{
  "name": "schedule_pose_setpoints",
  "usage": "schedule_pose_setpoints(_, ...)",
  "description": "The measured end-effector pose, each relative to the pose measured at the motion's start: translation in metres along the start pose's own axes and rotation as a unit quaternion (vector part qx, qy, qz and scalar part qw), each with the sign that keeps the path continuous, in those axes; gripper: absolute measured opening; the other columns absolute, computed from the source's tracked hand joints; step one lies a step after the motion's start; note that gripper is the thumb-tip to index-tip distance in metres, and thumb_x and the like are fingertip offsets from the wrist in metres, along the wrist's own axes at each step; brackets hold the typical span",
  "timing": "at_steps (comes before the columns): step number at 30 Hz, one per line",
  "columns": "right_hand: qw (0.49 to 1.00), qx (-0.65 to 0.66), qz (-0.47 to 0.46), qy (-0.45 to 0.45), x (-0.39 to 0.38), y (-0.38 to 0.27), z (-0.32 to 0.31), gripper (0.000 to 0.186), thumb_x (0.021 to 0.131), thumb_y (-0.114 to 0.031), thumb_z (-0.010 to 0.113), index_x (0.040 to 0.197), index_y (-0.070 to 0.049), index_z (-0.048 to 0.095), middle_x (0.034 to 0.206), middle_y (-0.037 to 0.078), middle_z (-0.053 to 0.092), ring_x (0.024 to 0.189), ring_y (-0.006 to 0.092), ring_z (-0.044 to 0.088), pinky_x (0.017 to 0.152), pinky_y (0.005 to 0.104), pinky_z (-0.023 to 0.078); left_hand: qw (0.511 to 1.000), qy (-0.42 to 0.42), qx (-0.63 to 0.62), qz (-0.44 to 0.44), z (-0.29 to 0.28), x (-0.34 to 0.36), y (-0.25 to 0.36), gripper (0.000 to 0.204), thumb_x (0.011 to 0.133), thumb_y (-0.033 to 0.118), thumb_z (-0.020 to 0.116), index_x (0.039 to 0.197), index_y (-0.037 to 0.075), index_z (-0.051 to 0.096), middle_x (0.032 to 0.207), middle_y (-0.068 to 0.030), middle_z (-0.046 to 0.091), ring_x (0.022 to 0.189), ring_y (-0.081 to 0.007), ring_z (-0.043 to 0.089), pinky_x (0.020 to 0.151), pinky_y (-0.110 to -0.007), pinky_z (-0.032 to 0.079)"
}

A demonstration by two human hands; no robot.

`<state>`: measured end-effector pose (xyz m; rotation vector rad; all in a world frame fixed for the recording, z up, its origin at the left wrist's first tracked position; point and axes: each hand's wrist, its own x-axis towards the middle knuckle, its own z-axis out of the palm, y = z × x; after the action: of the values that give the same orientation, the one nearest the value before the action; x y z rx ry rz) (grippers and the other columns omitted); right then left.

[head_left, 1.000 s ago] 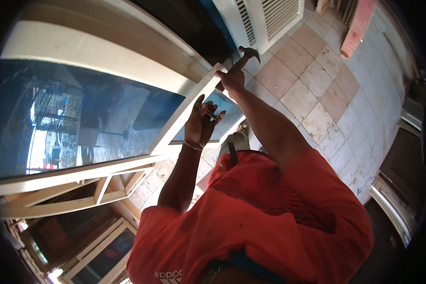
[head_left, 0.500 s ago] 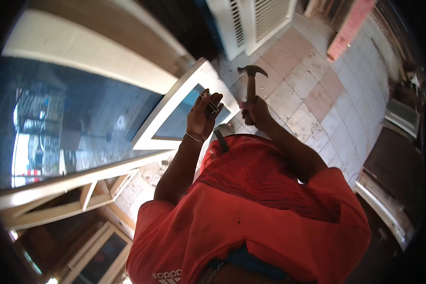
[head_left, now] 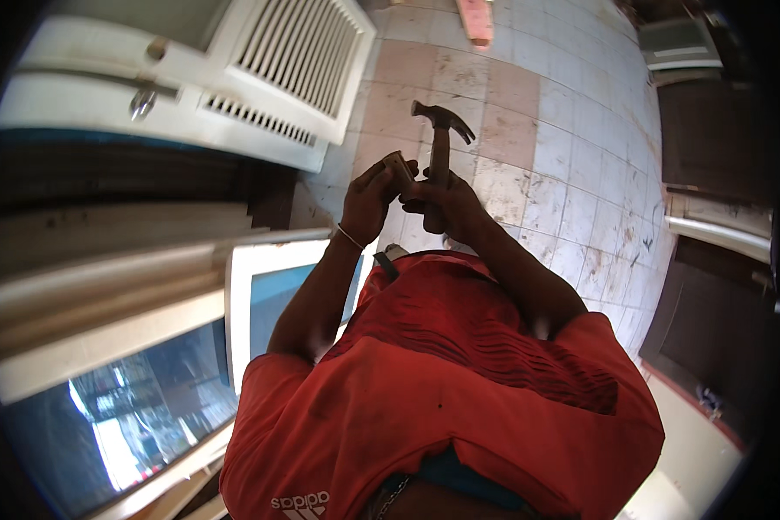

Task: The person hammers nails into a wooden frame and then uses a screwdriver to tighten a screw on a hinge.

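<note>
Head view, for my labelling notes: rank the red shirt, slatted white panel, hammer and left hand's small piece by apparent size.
1. Red shirt
2. Slatted white panel
3. Hammer
4. Small piece, partly covered by the left hand

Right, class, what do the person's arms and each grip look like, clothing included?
Short red sleeves leave both forearms bare. A thin, pale bracelet circles the left wrist; none shows on the right. Left grip and right grip are gloveless.
</note>
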<state>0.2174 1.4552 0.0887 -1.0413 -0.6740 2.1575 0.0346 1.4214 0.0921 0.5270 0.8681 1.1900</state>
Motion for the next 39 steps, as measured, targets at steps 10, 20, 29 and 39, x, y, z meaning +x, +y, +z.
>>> schedule_pose_setpoints(10,0.995,-0.005,-0.094,0.044,0.016,-0.18,-0.156,0.041,0.085,-0.013,0.079,0.118,0.003,0.061,0.101,0.009,0.069,0.091,0.0175,0.069,0.082,0.0326,0.058,0.99,-0.121,-0.034,-0.063,0.161,0.203,-0.042,0.047,0.108,0.018,0.047,0.15,-0.002,0.04,0.14,-0.019,0.059,0.122,-0.0227,0.06,0.103,-0.035,0.047)
schedule_pose_setpoints(20,0.966,-0.079,-0.181,0.166,0.13,-0.318,-0.238,0.041,0.086,-0.012,0.077,0.118,0.005,0.059,0.1,0.01,0.068,0.084,0.0173,0.069,0.075,0.0322,0.058,0.92,-0.243,-0.252,-0.178,0.198,0.442,-0.046,0.054,0.1,0.02,0.046,0.148,-0.003,0.042,0.132,-0.0174,0.062,0.114,-0.0266,0.064,0.101,-0.035,0.049)
schedule_pose_setpoints(29,0.728,-0.509,-0.224,0.402,0.224,-0.455,-0.301,0.039,0.088,-0.026,0.078,0.112,-0.002,0.059,0.094,0.016,0.065,0.09,0.0295,0.07,0.075,0.0411,0.056,0.955,-0.114,-0.108,-0.253,0.31,0.62,0.017,0.047,0.11,0.044,0.036,0.139,0.009,0.049,0.122,-0.0078,0.061,0.111,-0.0251,0.059,0.1,-0.045,0.048)
schedule_pose_setpoints(39,0.791,-0.382,-0.245,0.41,0.262,-0.579,-0.421,0.06,0.088,-0.031,0.078,0.129,0.004,0.051,0.109,0.021,0.067,0.1,0.0297,0.068,0.084,0.0403,0.054,0.864,-0.265,-0.274,-0.329,0.415,0.81,-0.03,0.064,0.109,0.052,0.025,0.153,0.007,0.035,0.152,-0.0179,0.046,0.133,-0.035,0.051,0.113,-0.05,0.04)
